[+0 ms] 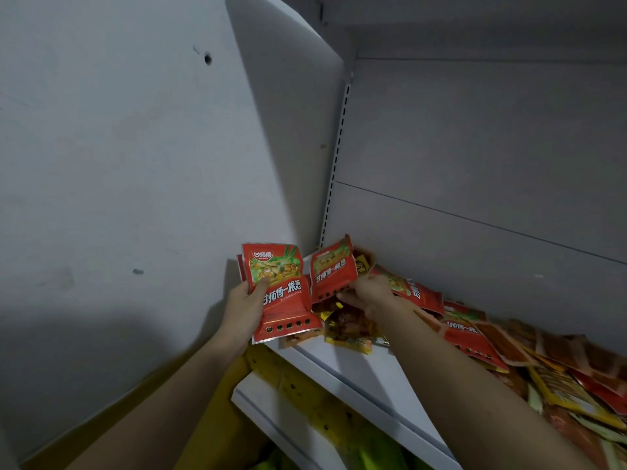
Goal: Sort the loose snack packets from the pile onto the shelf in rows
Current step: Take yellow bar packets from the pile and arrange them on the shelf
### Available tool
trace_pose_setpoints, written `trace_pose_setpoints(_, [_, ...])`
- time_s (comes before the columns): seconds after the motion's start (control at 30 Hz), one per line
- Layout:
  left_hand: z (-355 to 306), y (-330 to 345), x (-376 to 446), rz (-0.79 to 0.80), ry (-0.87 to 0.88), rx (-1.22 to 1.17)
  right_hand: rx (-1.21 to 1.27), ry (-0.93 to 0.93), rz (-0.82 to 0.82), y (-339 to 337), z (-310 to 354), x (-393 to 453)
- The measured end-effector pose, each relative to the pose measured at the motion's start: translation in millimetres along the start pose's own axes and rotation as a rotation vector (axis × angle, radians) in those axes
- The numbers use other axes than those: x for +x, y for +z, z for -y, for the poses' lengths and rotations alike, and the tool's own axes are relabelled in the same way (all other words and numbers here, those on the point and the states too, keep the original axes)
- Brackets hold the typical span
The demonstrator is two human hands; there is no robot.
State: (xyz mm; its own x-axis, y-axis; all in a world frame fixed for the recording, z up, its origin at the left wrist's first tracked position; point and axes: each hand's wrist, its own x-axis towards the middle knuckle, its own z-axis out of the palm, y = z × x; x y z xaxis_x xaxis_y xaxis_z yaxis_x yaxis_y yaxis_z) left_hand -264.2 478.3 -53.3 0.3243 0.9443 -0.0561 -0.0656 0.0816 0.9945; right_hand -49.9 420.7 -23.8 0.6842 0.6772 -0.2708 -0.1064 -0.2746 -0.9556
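From the head camera, a small stack of red snack packets [281, 293] is held in the left hand [246, 305], out past the left end of the white shelf [342, 364]. The thumb is pressed on the front packet and the fingers are curled behind, so the stack is clamped tight. The packets are kept flat, face up and lined up together, most likely so that they can be set down later as one neat row.

Another red packet [332, 273] is pinched at its bottom edge by the right hand [368, 295]. It is stood up at the back corner of the shelf, just beside the held stack. It has the same picture as the stack, so it is probably being gathered to join it.

The pile of loose packets [509, 351] is spread along the shelf to the right, under and beyond the right arm. Red, yellow and brown packets are mixed and lie on top of each other at all angles. No tidy row can be seen there yet, so the sorting looks to be at an early stage.

A lower shelf [271, 412] with yellow things on it is seen below.
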Motion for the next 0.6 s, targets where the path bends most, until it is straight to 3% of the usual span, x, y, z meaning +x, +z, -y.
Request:
trace_pose_setpoints(0.3, [1.5, 29.0, -7.4, 0.03, 0.004, -0.091, 0.451, -0.128, 0.094, -65.7, 7.2, -64.9])
trace_pose_setpoints(0.43, [-3.5, 71.9, -21.8, 0.139, -0.004, -0.118, 0.463, -0.131, 0.166, -103.4, -11.3, -99.6])
trace_pose_setpoints(0.6, [-4.2, 132.2, -59.8, 0.347, 0.016, -0.157, 0.435, -0.117, 0.092, -153.1, -31.6, -138.5])
